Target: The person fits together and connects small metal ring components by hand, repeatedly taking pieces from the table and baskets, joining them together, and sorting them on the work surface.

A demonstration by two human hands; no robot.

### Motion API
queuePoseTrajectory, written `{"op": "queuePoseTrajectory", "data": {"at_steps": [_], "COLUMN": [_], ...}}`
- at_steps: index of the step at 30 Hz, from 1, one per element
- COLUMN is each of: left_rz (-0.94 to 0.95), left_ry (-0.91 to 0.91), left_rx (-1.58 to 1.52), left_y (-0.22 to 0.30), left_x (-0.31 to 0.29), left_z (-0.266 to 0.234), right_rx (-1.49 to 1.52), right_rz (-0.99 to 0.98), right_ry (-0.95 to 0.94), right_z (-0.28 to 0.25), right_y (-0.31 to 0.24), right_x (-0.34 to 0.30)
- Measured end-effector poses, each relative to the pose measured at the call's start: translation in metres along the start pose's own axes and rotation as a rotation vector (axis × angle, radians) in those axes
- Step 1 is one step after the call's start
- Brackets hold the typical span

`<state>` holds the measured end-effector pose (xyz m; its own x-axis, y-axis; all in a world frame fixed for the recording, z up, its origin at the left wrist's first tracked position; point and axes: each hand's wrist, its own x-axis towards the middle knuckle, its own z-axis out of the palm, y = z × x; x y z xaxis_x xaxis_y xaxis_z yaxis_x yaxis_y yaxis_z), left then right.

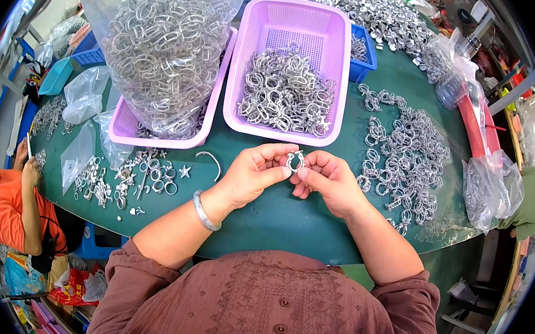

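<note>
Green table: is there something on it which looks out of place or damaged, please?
Possibly the curved silver strip, lying by itself just left of the left hand. It is an open arc, unlike the closed rings farther left; I cannot tell whether it is broken.

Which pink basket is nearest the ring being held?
The right basket, just beyond the held ring; the left basket is farther off, with a big clear bag in it.

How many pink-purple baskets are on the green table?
2. One basket stands at the upper middle, holding a heap of metal pieces; the second basket is to its left, largely covered by a bulging clear bag. Any nested underneath would be hidden.
</note>
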<state>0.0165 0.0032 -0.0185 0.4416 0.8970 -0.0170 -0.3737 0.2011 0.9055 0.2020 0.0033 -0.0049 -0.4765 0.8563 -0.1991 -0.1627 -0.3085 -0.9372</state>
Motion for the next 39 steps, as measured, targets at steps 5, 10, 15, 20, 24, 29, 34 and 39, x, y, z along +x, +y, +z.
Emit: {"op": "queuePoseTrajectory", "data": {"at_steps": [5,10,15,20,24,29,34,39], "left_rz": [0.027,0.118,0.178,0.244,0.292,0.282,0.259,0.209], "left_ry": [-0.003,0.001,0.009,0.001,0.015,0.019,0.006,0.003], "left_rx": [0.034,0.176,0.302,0.393,0.451,0.430,0.394,0.319], "left_y": [0.0024,-0.0023,-0.0041,-0.0045,-0.0011,-0.0023,-0.0027,-0.0011], "left_x": [0.0011,0.0026,0.0016,-0.0020,-0.0021,-0.0022,-0.0027,0.0007], "left_z": [0.0022,-0.0006,-0.0015,-0.0011,0.0003,0.0009,-0.0004,0.0022], "right_rx": [0.002,-0.012,-0.015,-0.014,-0.012,-0.004,-0.009,-0.001], "right_rz": [-0.005,-0.015,-0.014,-0.010,-0.029,-0.030,-0.020,-0.026], "right_ry": [0.001,-0.005,0.002,-0.004,-0.016,-0.014,-0.011,-0.026], "right_z": [-0.0009,-0.0023,-0.0023,-0.0018,-0.0009,0.0001,0.0012,-0.0025], "right_y": [0.0005,-0.0002,0.0008,0.0021,0.0011,0.0004,-0.0006,-0.0026], "right_x": [0.0015,0.0039,0.0039,0.0021,0.0027,0.0028,0.0022,0.0026]}}
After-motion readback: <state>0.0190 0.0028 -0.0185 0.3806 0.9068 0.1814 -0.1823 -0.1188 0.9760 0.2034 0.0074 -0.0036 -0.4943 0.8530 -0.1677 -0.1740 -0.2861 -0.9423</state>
